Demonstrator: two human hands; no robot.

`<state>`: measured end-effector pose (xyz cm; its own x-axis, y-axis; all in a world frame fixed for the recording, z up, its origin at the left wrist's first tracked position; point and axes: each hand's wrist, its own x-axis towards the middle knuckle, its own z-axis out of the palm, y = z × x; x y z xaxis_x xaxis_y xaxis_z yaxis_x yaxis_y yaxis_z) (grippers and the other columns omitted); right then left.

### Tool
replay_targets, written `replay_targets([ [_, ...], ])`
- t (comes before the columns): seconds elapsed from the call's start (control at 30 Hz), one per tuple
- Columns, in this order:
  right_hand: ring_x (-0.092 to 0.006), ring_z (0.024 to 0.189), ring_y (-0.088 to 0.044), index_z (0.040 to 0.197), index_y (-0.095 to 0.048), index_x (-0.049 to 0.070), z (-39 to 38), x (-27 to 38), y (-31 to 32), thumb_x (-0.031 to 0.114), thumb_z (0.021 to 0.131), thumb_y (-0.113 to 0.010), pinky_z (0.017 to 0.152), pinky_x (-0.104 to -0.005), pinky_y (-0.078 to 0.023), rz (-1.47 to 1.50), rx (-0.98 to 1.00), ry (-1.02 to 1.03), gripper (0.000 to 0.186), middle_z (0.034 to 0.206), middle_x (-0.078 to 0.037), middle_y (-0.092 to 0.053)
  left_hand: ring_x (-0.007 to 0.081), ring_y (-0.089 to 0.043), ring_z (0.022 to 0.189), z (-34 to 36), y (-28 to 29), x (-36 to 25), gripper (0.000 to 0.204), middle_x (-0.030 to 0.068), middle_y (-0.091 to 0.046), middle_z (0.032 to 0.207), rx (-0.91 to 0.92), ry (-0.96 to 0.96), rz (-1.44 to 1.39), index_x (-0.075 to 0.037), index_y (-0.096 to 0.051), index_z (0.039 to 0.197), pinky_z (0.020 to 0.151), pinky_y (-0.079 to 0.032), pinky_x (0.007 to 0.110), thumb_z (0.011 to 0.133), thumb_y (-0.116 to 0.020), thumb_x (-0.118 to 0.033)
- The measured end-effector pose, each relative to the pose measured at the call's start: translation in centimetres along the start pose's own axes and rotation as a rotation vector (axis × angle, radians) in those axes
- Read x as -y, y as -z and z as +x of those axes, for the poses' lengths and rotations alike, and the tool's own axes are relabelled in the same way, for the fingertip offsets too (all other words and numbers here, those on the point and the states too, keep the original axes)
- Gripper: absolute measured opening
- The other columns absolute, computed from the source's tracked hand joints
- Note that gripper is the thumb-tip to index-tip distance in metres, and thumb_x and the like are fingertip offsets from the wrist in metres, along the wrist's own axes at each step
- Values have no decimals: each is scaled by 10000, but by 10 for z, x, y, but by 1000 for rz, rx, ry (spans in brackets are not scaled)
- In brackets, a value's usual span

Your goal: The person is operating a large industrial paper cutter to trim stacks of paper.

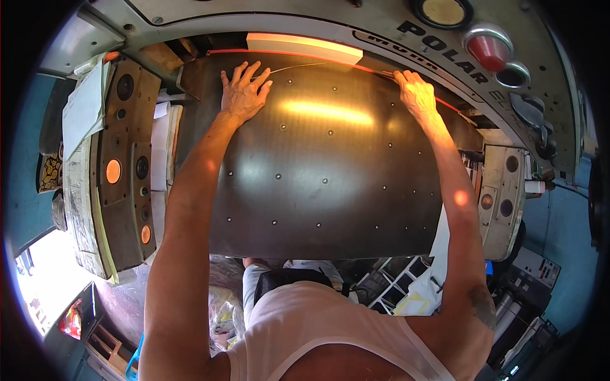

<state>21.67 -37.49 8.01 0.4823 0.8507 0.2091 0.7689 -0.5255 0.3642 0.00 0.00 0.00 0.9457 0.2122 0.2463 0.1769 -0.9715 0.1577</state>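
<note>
My left hand [244, 92] rests with fingers spread on the dark, studded metal table [305, 165] of a large machine. A thin pale strip [293, 66] runs from near its fingertips toward the back edge. My right hand [414, 92] is at that edge on the right, fingers curled round something thin; I cannot make out what. Behind both hands are a red line [225, 51] along the back of the table and a long pale block [305, 46], lit orange, left of my right hand.
The machine's front beam [381, 16] with knobs and lettering arches overhead. Side panels [124, 165] [502, 203] flank the table, with paper stacks [82, 114] at left. A metal rack [397, 282] and plastic wrapping lie below. A control box [534, 273] is at lower right.
</note>
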Motion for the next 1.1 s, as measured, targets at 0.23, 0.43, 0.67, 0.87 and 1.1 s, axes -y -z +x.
replay_targets([
  [0.23, -317, 839, -656, 1050, -668, 56, -86, 72, 36, 110, 940, -599, 708, -395, -534, 574, -393, -442, 141, 914, -128, -668, 241, -590, 1004, -3, 10, 17, 92, -3, -676, 999, -309, -245, -356, -134, -738, 903, 903, -455, 409, 838, -744, -199],
  [0.43, -203, 747, -645, 1101, -669, 33, -253, 141, 82, 119, 975, -586, 697, -320, -510, 833, -230, -1147, 174, 847, -110, -665, 298, -526, 962, -14, 14, 3, 96, 71, -565, 957, -136, -188, 6, -105, -624, 907, 783, -424, 470, 931, -573, -182],
  [0.67, -267, 800, -628, 1149, -645, -25, -422, 117, 102, 148, 961, -571, 756, -368, -499, 317, -384, -1518, 266, 892, -168, -664, 303, -532, 1071, -60, 39, -34, 138, 128, -567, 1083, 174, -170, 156, -54, -597, 1023, 856, -421, 511, 957, -563, -170],
  [0.87, -442, 939, -611, 1168, -655, -3, -474, 73, 90, 88, 911, -539, 847, -488, -474, 74, -292, -1554, 296, 1004, -258, -634, 324, -310, 1453, -128, 31, -58, 480, 137, -426, 1520, -6, -167, 74, -86, -476, 1439, 1129, -210, 606, 986, -513, -242],
  [1.1, -396, 904, -620, 1151, -671, -10, -440, 90, 99, 102, 926, -567, 822, -470, -477, 182, -422, -1498, 272, 982, -219, -640, 338, -127, 1525, -155, 31, -278, 732, 90, -220, 1641, 333, -737, -222, -135, -287, 1555, 1176, -95, 632, 956, -542, -470],
])
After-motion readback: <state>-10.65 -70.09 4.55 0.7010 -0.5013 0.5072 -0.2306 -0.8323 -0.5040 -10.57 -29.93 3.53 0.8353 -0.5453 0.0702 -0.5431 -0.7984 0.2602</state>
